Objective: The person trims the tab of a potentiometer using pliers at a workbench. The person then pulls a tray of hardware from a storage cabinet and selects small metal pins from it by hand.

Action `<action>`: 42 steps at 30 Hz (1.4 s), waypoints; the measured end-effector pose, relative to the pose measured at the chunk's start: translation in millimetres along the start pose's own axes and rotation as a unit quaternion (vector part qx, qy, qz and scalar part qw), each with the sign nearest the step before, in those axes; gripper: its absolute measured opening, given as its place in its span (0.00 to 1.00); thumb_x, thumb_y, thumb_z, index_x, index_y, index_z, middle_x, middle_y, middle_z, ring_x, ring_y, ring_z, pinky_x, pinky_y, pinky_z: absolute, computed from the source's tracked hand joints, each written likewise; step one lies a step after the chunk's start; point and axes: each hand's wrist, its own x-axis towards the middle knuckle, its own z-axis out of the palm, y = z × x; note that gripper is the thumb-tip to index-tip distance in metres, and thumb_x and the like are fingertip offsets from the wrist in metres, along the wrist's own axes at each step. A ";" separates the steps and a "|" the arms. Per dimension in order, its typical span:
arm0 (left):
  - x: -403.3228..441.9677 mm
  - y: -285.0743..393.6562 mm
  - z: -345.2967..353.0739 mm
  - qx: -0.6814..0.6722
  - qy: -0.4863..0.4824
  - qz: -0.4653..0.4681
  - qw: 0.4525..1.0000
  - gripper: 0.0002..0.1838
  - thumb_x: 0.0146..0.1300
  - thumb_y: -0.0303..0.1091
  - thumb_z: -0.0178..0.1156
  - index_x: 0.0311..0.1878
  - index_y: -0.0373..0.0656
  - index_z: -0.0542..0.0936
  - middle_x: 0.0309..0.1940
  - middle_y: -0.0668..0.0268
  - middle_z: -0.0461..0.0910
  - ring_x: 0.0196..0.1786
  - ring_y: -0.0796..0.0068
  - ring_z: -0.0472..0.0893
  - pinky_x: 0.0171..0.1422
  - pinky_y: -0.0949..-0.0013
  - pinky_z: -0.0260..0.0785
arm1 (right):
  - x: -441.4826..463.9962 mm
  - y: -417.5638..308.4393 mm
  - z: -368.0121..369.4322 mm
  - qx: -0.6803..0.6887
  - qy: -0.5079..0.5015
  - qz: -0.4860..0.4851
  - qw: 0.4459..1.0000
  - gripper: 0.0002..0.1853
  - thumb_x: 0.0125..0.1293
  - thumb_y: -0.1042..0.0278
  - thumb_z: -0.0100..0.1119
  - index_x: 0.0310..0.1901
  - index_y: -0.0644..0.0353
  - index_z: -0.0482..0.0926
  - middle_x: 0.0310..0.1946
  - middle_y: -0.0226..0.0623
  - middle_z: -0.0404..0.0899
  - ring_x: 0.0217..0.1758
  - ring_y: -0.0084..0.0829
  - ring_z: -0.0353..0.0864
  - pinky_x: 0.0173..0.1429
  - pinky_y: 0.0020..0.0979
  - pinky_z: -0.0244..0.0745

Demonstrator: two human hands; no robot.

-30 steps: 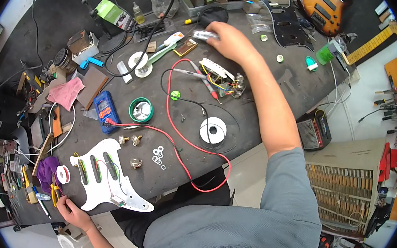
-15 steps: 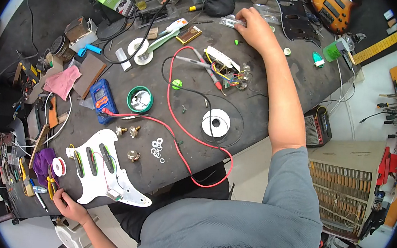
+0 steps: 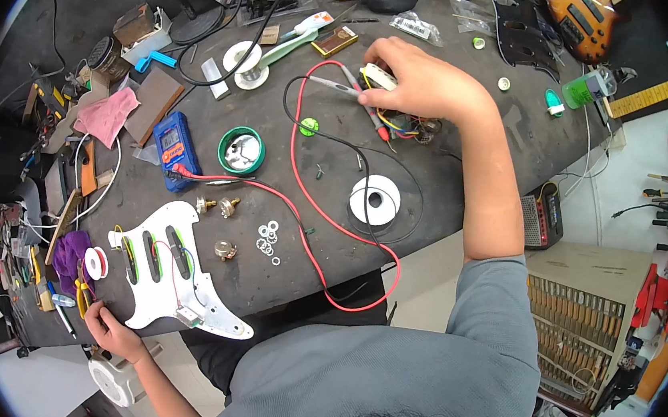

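My right hand (image 3: 423,80) reaches over the middle of the bench, thumb and fingers curled round a white guitar pickup part (image 3: 380,76) with coloured wires. My palm hides much of it, and metal potentiometers (image 3: 430,129) show below. Two test probes lie beside it, a grey one (image 3: 336,86) and a red one (image 3: 380,128). At the bench's front left edge is my left hand (image 3: 116,336), fingers curled close to yellow-handled pliers (image 3: 82,297); what they pinch, if anything, is not visible. A white pickguard (image 3: 215,314) with three pickups lies right of it.
A blue multimeter (image 3: 173,149), a green-rimmed tin (image 3: 241,150), loose potentiometers (image 3: 224,250), several washers (image 3: 269,234) and a white spool (image 3: 375,200) lie on the bench. The red test lead (image 3: 293,213) loops across. A clear bag (image 3: 416,28) lies at the back.
My right hand has left the clear bag at the back and come nearer, onto the wired white pickup part. My left hand stays by the pliers. The view has shifted slightly.
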 end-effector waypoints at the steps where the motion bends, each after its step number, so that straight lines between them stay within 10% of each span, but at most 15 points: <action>1: -0.2 -0.4 0.2 -0.002 0.001 0.002 1.000 0.07 0.84 0.22 0.58 0.55 0.31 0.84 0.51 0.61 0.85 0.55 0.66 0.82 0.68 0.62 0.75 | 0.1 -2.2 -1.9 0.014 -0.017 0.006 1.000 0.29 0.74 0.49 0.77 0.67 0.59 0.81 0.58 0.45 0.88 0.61 0.37 0.88 0.67 0.38 0.82; 15: 0.5 -11.1 -1.1 0.013 -0.007 0.008 1.000 0.08 0.84 0.24 0.58 0.56 0.31 0.85 0.53 0.58 0.87 0.56 0.63 0.84 0.70 0.60 0.76 | 15.8 78.5 -25.2 0.182 0.029 0.032 0.982 0.13 0.84 0.67 0.66 0.62 0.60 0.89 0.55 0.36 0.94 0.58 0.31 0.91 0.65 0.34 0.85; 29: 2.9 -3.2 3.8 0.021 0.020 0.024 0.999 0.06 0.81 0.22 0.64 0.53 0.32 0.88 0.51 0.57 0.90 0.54 0.62 0.86 0.66 0.60 0.79 | 20.2 107.6 -32.8 0.119 0.144 0.071 0.980 0.15 0.83 0.63 0.63 0.62 0.60 0.89 0.39 0.35 0.88 0.40 0.27 0.86 0.49 0.35 0.85; 33: 1.0 18.3 6.3 -0.011 0.026 0.009 1.000 0.05 0.79 0.21 0.65 0.52 0.34 0.88 0.48 0.60 0.89 0.52 0.66 0.86 0.62 0.62 0.78 | 22.2 107.8 -49.7 0.279 0.141 0.032 0.949 0.16 0.87 0.69 0.55 0.66 0.57 0.88 0.44 0.23 0.83 0.45 0.19 0.80 0.53 0.26 0.78; 36: 4.1 23.1 6.6 -0.022 0.037 0.047 0.998 0.04 0.76 0.19 0.64 0.49 0.35 0.87 0.46 0.57 0.87 0.52 0.59 0.86 0.64 0.60 0.77 | 14.8 50.4 -59.7 0.127 0.166 -0.022 0.978 0.15 0.87 0.74 0.52 0.66 0.62 0.86 0.59 0.33 0.90 0.54 0.26 0.85 0.62 0.31 0.80; 42: 1.8 31.5 4.9 -0.028 0.053 0.056 0.997 0.05 0.74 0.20 0.65 0.49 0.37 0.87 0.48 0.58 0.88 0.54 0.55 0.86 0.65 0.57 0.75 | -81.4 -128.4 -46.9 0.052 0.327 -0.177 0.927 0.10 0.85 0.78 0.60 0.58 0.67 0.88 0.52 0.42 0.90 0.59 0.29 0.88 0.66 0.31 0.81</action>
